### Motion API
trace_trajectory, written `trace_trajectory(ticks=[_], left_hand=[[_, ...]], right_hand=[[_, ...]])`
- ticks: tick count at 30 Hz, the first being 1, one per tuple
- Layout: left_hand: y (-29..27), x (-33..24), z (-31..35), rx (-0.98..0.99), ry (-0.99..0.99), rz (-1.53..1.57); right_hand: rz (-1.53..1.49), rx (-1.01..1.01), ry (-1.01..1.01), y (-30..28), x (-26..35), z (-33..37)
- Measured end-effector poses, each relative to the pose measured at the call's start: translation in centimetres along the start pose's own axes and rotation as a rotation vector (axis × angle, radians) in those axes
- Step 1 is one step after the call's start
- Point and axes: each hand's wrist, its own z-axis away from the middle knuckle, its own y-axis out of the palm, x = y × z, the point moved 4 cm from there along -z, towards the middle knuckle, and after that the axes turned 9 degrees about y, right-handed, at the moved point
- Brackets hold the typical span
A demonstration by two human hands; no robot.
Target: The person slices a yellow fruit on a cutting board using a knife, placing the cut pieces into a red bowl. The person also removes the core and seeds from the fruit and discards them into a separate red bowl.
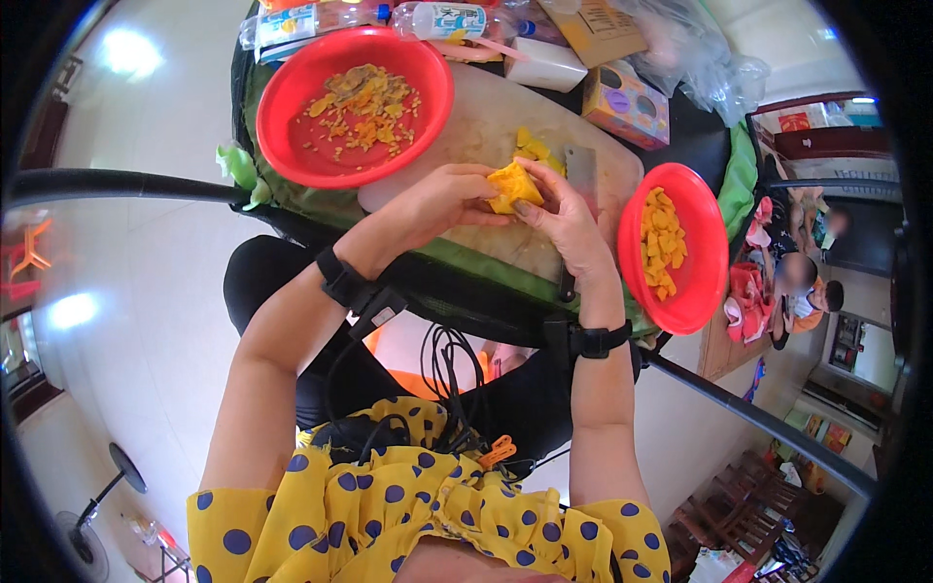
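Between my two hands is a chunk of orange-yellow pumpkin (pixel 512 188), raised over the cutting board (pixel 491 107). My left hand (pixel 449 204) grips its left side, and my right hand (pixel 569 219) has thumb and fingers closed round its right side. Behind my right hand lies a cleaver (pixel 581 173) on the board, its middle hidden by the hand. Some cut pumpkin strips (pixel 537 148) rest beside the blade. To the left a red basin (pixel 277 117) holds seeds and stringy pulp. On the right, another red basin (pixel 695 282) contains cut pumpkin pieces (pixel 663 238).
Plastic bottles (pixel 442 19), a tissue box (pixel 627 105), a white box (pixel 544 66) and clear plastic bags (pixel 695 49) crowd the table's far side. Dark bars (pixel 126 187) extend from both sides of the table. People (pixel 802 282) sit further off at right.
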Motion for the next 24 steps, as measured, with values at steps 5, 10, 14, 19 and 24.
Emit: trace_trajectory(ticks=[5, 10, 14, 19, 24], left_hand=[[-0.1, 0.4, -0.2, -0.072, -0.067, 0.064], [-1.2, 1.4, -0.7, -0.058, -0.079, 0.166], [-1.5, 1.0, -0.8, -0.113, -0.119, 0.194], [-1.5, 0.5, -0.4, -0.173, -0.079, 0.074], [-2.1, 0.4, -0.4, -0.168, -0.037, -0.051]], right_hand=[[0.089, -0.02, 0.019, 0.3, 0.3, 0.1], [0.156, -0.072, 0.016, 0.0, 0.5, 0.3], [0.119, -0.116, -0.034, -1.1, 0.5, 0.2], [0.173, -0.129, -0.055, -1.4, 1.0, 0.7], [0.146, -0.111, -0.05, -1.3, 1.3, 0.9]])
